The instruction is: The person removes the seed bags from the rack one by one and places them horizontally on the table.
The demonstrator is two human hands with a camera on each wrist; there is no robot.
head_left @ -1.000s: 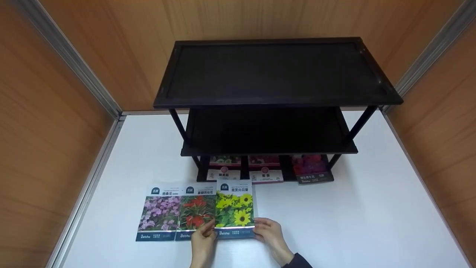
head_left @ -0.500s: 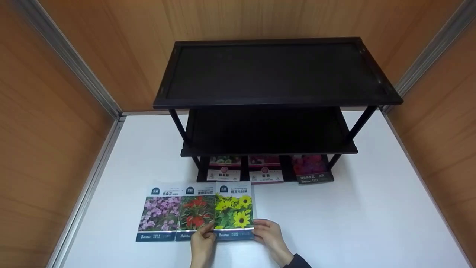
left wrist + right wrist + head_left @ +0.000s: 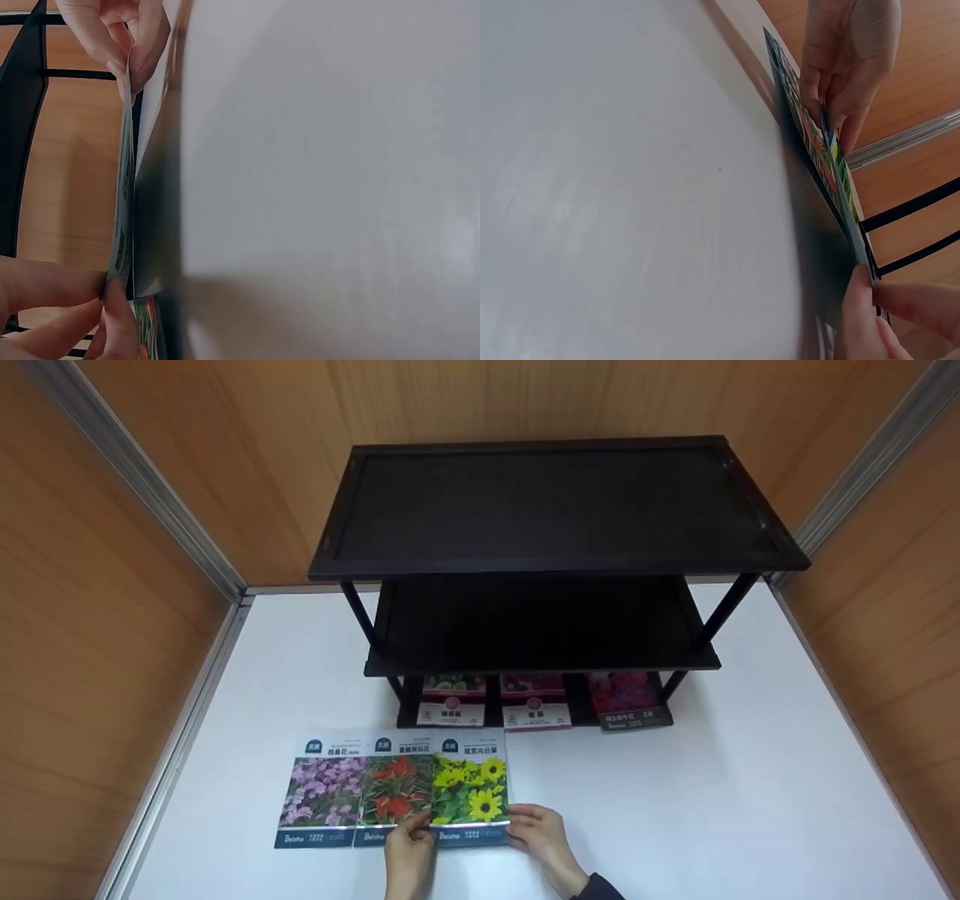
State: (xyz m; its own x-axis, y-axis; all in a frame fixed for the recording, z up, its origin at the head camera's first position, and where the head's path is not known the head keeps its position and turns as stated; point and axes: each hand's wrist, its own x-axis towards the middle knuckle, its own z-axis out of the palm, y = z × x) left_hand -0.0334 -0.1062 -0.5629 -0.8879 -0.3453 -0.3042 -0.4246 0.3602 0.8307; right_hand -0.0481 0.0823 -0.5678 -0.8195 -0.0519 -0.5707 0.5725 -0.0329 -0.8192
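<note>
A seed packet with yellow flowers (image 3: 470, 789) lies between my two hands, its near end slightly raised off the table in the wrist views. My left hand (image 3: 409, 853) pinches its lower left corner, thumb and fingers on either face. At the lower right corner, my right hand (image 3: 543, 844) pinches it the same way. Directly left of it is a red-flowered seed packet (image 3: 393, 791), its right edge meeting or slightly under the yellow one. Further left lies a purple-flowered seed packet (image 3: 322, 791). The left wrist view shows the held packet edge-on (image 3: 122, 202).
Behind the packets stands a black three-tier rack (image 3: 555, 510). On its bottom tier lie a packet (image 3: 451, 712), a pink-edged packet (image 3: 535, 714) and a dark packet (image 3: 630, 712), all partly hidden by the middle tier. Wood-grain walls (image 3: 112, 660) enclose the white table (image 3: 712, 825).
The yellow-flowered packet has come down and slightly toward me and left, into line with the red-flowered one. Both hands have moved slightly with it, keeping their pinch.
</note>
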